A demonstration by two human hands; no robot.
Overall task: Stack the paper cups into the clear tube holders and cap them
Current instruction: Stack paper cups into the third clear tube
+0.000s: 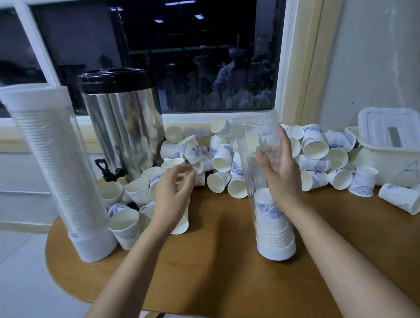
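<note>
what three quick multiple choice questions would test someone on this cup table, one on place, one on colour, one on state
1. Where does the steel drink dispenser stand?
A) at the back of the table, by the window
B) on a stool
C) on a shelf

2. The dispenser's lid is:
A) white
B) black
C) blue

3. The tube holder that the right hand grips is:
A) full and capped
B) partly filled, no cap
C) lying on its side

Answers:
1 A, it stands below the window pane, behind the loose paper cups.
2 B, the lid is plainly black above the shiny steel body.
3 B, stacked cups fill only its lower part and its top is open.
</note>
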